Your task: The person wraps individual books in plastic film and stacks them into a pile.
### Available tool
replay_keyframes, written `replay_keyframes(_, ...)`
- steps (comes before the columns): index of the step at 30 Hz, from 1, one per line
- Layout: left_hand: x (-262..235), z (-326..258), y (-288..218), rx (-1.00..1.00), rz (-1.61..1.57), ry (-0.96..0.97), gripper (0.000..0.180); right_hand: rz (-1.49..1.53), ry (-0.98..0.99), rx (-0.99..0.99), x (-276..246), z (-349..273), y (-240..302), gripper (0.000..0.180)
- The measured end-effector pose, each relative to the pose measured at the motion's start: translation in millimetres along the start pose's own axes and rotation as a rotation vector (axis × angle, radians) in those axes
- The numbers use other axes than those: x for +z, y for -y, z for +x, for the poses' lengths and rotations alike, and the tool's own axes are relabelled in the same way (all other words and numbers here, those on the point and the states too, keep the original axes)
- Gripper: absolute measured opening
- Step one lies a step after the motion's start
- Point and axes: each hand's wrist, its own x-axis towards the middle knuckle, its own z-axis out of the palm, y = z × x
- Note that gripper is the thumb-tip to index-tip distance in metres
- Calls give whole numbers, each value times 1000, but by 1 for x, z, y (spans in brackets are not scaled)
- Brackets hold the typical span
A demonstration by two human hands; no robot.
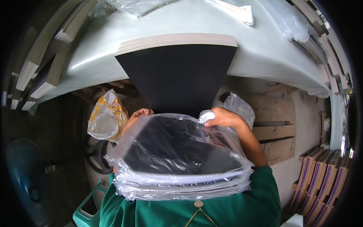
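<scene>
Though crinkly, bag (179,160) (dark stack (166,140) inside).

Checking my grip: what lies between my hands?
Between left hand and right hand, the head view shows the far edge of the bagged stack and crumpled plastic, with the black stack beyond.

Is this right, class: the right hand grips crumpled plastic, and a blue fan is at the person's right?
The side is wrong: the head view shows the blue fan at the person's left. The right hand does grip crumpled plastic.
</scene>
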Motion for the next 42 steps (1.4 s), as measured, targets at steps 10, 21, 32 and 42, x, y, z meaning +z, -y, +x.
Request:
replay_keyframes(10,-46,40,19,1,133,-4,4,693,-388,323,11,21,-121,35)
replay_keyframes(21,188,-47,-135,464,801,188,21,829,-399,-696,-3,-27,108,54)
replay_keyframes(32,216,-40,-127,598,482,203,17,996,-359,-435,-6,-8,147,51)
replay_keyframes(42,250,-54,-113,1086,1122,208,31,1174,-269,-652,2,5,146,59)
